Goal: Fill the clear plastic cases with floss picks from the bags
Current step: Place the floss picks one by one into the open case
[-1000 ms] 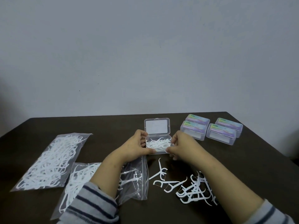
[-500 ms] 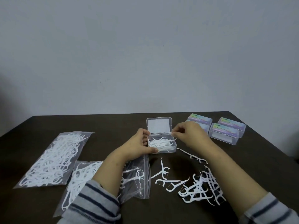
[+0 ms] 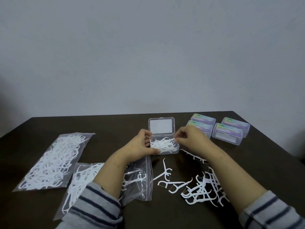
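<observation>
Lowered to the open case [image 3: 175, 150] rim, right hand [image 3: 188, 138] pinches picks [image 3: 163, 143]; left hand [image 3: 140, 147] grips its edge.

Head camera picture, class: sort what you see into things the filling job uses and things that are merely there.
Belongs to the job:
- open clear case, partly filled
- left hand gripping it
- right hand at its right rim
- loose floss picks
- two bags of picks
- four closed cases

Merely there:
- dark table
- grey wall
</observation>
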